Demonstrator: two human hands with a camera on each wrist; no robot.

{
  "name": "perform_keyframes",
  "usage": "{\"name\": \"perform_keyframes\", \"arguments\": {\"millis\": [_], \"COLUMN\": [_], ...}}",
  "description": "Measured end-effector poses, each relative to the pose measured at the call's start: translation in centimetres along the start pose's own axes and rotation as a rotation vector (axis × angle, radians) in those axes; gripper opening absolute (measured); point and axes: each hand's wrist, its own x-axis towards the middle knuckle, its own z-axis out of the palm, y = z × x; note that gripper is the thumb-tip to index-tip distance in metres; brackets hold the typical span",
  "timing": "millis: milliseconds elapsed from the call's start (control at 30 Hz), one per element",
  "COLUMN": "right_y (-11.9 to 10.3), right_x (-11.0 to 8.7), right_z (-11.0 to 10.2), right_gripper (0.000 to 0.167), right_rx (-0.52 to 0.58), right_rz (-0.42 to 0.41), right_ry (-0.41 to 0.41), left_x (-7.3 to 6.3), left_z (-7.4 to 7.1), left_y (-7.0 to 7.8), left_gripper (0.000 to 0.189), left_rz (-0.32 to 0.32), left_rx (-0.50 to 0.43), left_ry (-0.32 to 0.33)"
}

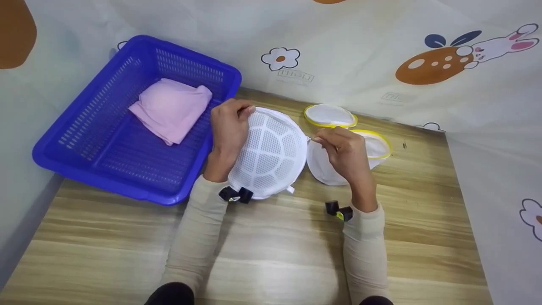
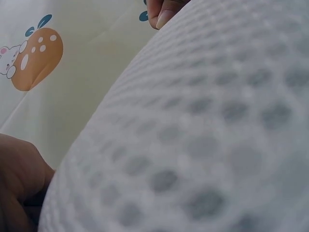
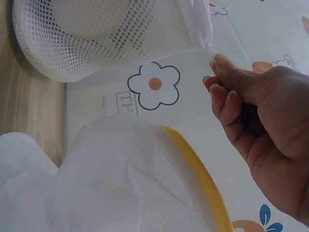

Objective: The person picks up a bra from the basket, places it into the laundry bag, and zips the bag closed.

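A round white mesh laundry bag (image 1: pixel 269 156) is held up between both hands, above the table. At its upper left edge my left hand (image 1: pixel 230 129) pinches the rim between thumb and fingers. My right hand (image 1: pixel 345 152) pinches a small white piece at the bag's right edge; in the right wrist view, thumb and fingertip meet on it at the end of the bag's gathered rim (image 3: pixel 195 21). Coarse mesh (image 2: pixel 203 125) fills most of the left wrist view, with parts of hands at its edges. A small white tab (image 1: pixel 290 189) sticks out from the bag's lower edge.
At the left stands a blue plastic basket (image 1: pixel 123 167) with a folded pink garment (image 1: pixel 175 108) in it. White mesh bags with yellow trim (image 1: pixel 330 114) lie behind and below my right hand. A patterned sheet (image 1: pixel 347 55) backs the wooden table (image 1: pixel 423 203).
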Motion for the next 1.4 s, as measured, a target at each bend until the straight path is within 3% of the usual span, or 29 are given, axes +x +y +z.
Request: {"name": "perform_keyframes", "arguments": {"millis": [400,567,667,967,1100,1233,1400], "right_y": [-0.2,-0.4,-0.5,-0.5,-0.5,-0.6,-0.6], "right_x": [0.1,0.1,0.1,0.2,0.2,0.2,0.1], "right_z": [-0.1,0.1,0.1,-0.1,0.0,0.0,0.1], "right_gripper": [0.004,0.004,0.004,0.004,0.004,0.005,0.010], "right_rx": [-0.022,-0.029,-0.029,-0.048,-0.047,-0.026,-0.014], "right_rz": [-0.004,-0.005,-0.005,-0.007,-0.011,-0.010,-0.008], "right_ry": [-0.013,-0.007,-0.003,-0.007,-0.015,-0.013,-0.005], "left_x": [0.0,0.0,0.0,-0.4,-0.7,-0.9,-1.0], "left_z": [-0.1,-0.2,-0.3,0.1,0.6,1.2,1.6], "left_y": [-0.1,-0.1,0.0,1.0,1.5,1.6,1.5], "left_gripper": [0.005,0.005,0.005,0.018,0.020,0.017,0.013], "left_rz": [-0.019,-0.053,-0.041,0.116,0.226,0.326,0.325], "left_rx": [0.015,0.027,0.029,0.123,0.126,0.082,0.032], "left_ry": [0.008,-0.065,-0.111,-0.250,-0.304,-0.308,-0.264]}}
